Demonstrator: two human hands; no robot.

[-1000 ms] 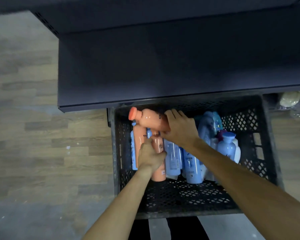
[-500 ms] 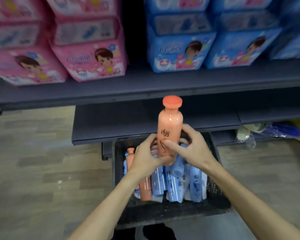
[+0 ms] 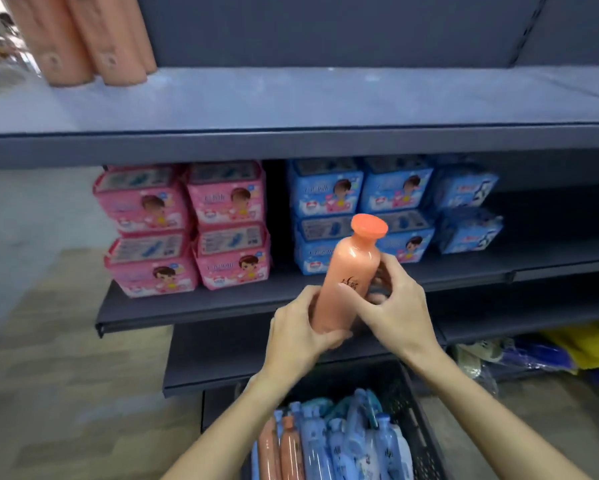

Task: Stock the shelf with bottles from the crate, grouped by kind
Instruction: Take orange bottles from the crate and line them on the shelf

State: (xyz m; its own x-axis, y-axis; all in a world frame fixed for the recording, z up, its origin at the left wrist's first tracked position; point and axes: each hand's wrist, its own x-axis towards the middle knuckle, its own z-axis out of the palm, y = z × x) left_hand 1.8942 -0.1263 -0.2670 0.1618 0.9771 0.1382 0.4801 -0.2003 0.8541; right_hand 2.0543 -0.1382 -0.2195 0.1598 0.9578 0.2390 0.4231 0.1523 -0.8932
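I hold an orange bottle (image 3: 351,275) with an orange cap upright in front of the shelving, above the crate. My left hand (image 3: 299,332) grips its lower body from the left, and my right hand (image 3: 396,306) wraps it from the right. The black crate (image 3: 422,427) sits on the floor below, with several light-blue bottles (image 3: 350,441) and two orange bottles (image 3: 280,448) lying in it. On the grey upper shelf (image 3: 325,98), orange bottles (image 3: 83,39) stand at the far left.
The middle shelf holds stacked pink packs (image 3: 187,226) on the left and blue packs (image 3: 395,199) on the right. Two lower dark shelves jut out above the crate. Bagged blue and yellow goods (image 3: 540,355) lie at the lower right. Wood-pattern floor lies to the left.
I lifted the orange bottle out of the crate and stood it upright in both hands. My view rose from the crate to the shelves, and the upper shelf came into sight.
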